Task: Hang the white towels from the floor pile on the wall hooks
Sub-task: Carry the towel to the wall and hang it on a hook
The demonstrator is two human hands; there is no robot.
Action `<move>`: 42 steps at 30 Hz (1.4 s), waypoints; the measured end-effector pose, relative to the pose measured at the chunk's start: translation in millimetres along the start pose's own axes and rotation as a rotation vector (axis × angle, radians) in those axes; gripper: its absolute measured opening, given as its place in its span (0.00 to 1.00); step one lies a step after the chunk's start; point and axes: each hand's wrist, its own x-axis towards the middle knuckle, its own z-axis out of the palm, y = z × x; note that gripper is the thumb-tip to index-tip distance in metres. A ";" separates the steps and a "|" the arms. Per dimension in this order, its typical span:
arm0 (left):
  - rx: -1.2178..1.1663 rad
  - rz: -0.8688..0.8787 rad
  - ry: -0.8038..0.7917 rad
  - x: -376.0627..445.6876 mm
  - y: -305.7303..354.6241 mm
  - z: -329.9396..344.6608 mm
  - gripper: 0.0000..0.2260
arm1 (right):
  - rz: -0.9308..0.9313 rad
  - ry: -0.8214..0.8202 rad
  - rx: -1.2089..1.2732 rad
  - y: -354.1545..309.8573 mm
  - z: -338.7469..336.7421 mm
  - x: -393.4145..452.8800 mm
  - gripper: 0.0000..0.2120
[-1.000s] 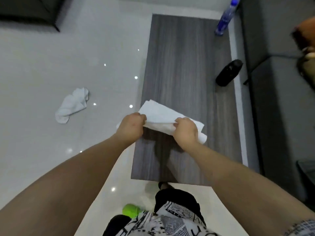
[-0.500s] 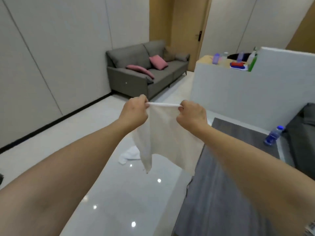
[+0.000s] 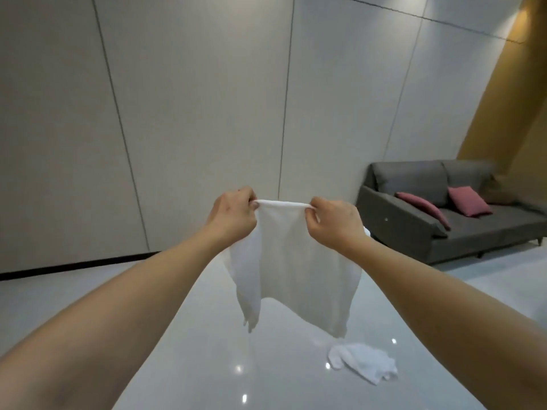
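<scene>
Left hand: your left hand (image 3: pixel 233 213) is raised in front of you at mid-frame, fingers curled in and pinching the left end of the towel's top edge between thumb and fingertips.
Right hand: your right hand (image 3: pixel 333 221) is level with the left and near it, fingers curled and pinching the right end of the same edge.
Held towel: the white towel (image 3: pixel 291 267) is stretched taut along the short span between your two hands; the rest hangs down loose in the air, clear of the floor, with the left side drooping into a narrow point and the right side ending in a wider lower corner.
Second towel: another white towel (image 3: pixel 362 365) lies crumpled on the glossy floor (image 3: pixel 177 350), below and right of the hanging one, not touching it.
Wall: a pale panelled wall (image 3: pixel 177 113) stands straight ahead behind the towel, with a dark skirting strip along its foot. You cannot make out any hooks on it from this view.
Right background: a grey sofa (image 3: pixel 444 220) sits against the wall, well apart from your hands, with two pink cushions (image 3: pixel 469 201) on its seat.
</scene>
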 end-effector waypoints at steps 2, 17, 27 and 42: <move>0.068 -0.071 0.025 10.4 -44.4 -20.2 0.04 | -0.073 -0.029 0.091 -36.2 34.0 38.1 0.12; 0.533 -0.473 0.130 43.2 -306.2 -187.6 0.06 | -0.498 -0.186 0.598 -338.2 219.5 242.9 0.11; 0.650 -0.704 0.301 -33.3 -472.1 -326.9 0.06 | -0.825 -0.190 0.721 -602.3 265.0 256.5 0.13; 0.802 -0.945 0.440 -133.4 -721.7 -554.5 0.05 | -1.119 -0.212 0.880 -997.3 299.0 259.3 0.18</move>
